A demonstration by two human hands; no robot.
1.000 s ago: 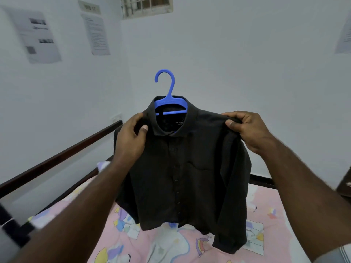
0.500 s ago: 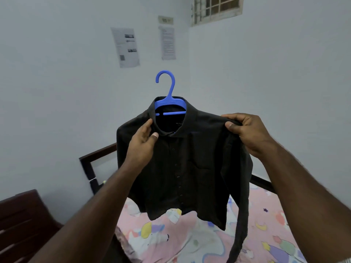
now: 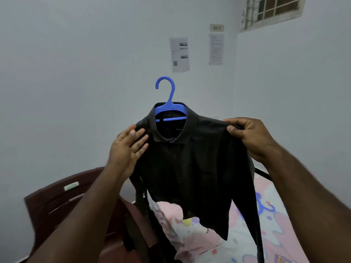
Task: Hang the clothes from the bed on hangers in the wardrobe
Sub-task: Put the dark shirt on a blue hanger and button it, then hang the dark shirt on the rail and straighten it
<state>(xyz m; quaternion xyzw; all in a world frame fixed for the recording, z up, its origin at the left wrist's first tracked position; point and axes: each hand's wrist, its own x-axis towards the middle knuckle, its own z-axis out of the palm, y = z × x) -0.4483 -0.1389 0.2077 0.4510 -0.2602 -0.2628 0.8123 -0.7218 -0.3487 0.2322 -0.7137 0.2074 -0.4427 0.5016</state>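
- I have the black shirt [image 3: 191,164] up in the air in front of me, already dressed on the blue plastic hanger [image 3: 169,109]; the hanger's hook stands upright above the collar and is hooked on nothing.
- My right hand [image 3: 250,137] grips the shirt's shoulder on that side, fingers curled over the top of the fabric and thumb pressed against the front, so the shirt hangs from this grip.
- My left hand [image 3: 127,149] is spread, fingers straight and slightly apart, laid at the shirt's other shoulder just beside the collar. It is touching or very nearly touching the cloth; I cannot tell which.
- The collar sits between my two hands, a little above both of them.
- The shirt is buttoned down the front, its hem hangs above the foot-end edge of the bed [image 3: 269,230], and one long sleeve trails down below my right forearm past the bottom of view.
- The other sleeve hangs below my left wrist, in front of a dark brown wooden chair [image 3: 60,202] that stands just beside the bed's near corner.
- The bed wears a pink patterned sheet.
- On the wall behind the hanger are two printed paper notices [image 3: 180,54] and, higher to the right, a barred window [image 3: 271,10].
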